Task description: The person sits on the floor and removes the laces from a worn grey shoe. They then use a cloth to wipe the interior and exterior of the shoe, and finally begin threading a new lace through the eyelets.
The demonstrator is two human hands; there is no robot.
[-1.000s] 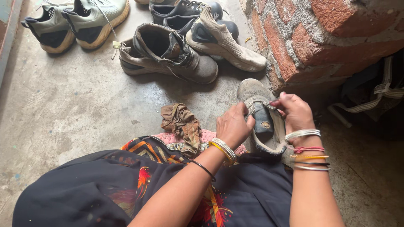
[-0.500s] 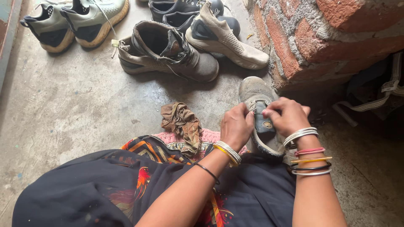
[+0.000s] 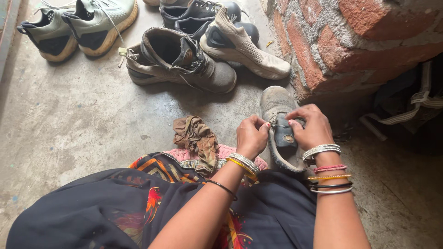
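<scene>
I hold a dusty grey lace-up boot (image 3: 282, 133) just right of the frame's centre, its heel resting on my dark-clothed lap and its toe pointing up the frame toward the red brick wall (image 3: 350, 46). My left hand (image 3: 251, 136) pinches narrowly at the boot's left edge by the tongue; my right hand (image 3: 311, 127) curls over the opening, fingers closed on the laces. A crumpled brown rag (image 3: 196, 138) lies left of my left hand. A grey-brown worn boot (image 3: 180, 60) sits above it, pale green sneakers (image 3: 78, 25) at upper left.
</scene>
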